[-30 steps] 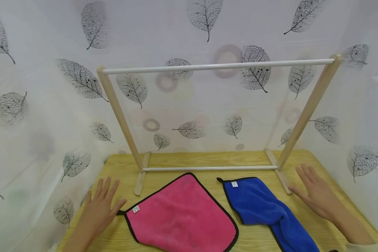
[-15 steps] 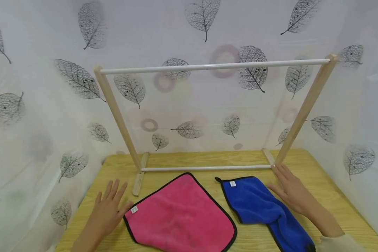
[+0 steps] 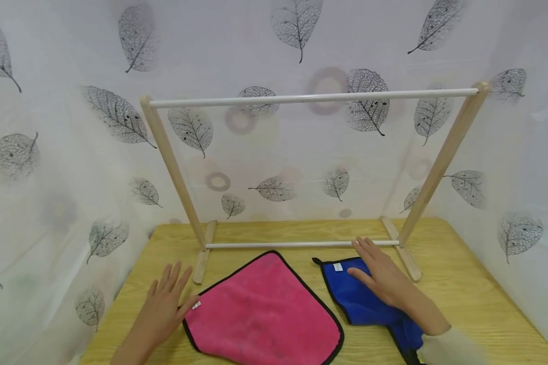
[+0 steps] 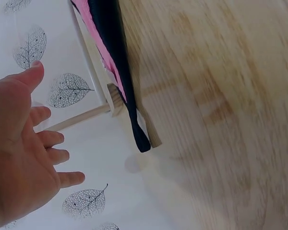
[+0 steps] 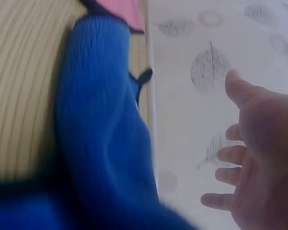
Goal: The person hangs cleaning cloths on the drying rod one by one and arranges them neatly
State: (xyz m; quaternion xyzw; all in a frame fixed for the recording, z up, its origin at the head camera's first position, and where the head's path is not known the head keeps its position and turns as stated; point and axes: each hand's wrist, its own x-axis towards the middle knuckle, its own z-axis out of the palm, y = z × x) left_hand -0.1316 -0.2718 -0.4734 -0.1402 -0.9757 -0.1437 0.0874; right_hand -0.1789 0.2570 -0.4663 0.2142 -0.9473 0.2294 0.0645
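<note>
A pink cloth with black edging lies spread on the table, its white tag by the left corner. To its right is a blue cloth, partly folded, with a black hanging loop at its far corner. My left hand hovers over the pink cloth's left corner, fingers spread, holding nothing. My right hand is above the blue cloth with straight fingers and hides part of it. The left wrist view shows the left hand apart from the cloth. In the right wrist view, the right hand holds nothing.
Behind the cloths stands a wooden rack with a white top rod, a lower rod, slanted posts and flat feet. A leaf-printed curtain surrounds the wooden table at the back and sides.
My right hand has moved left from beside the rack's right foot to above the blue cloth. The left hand has shifted slightly right, over the pink cloth's corner. Both cloths stay in place.
</note>
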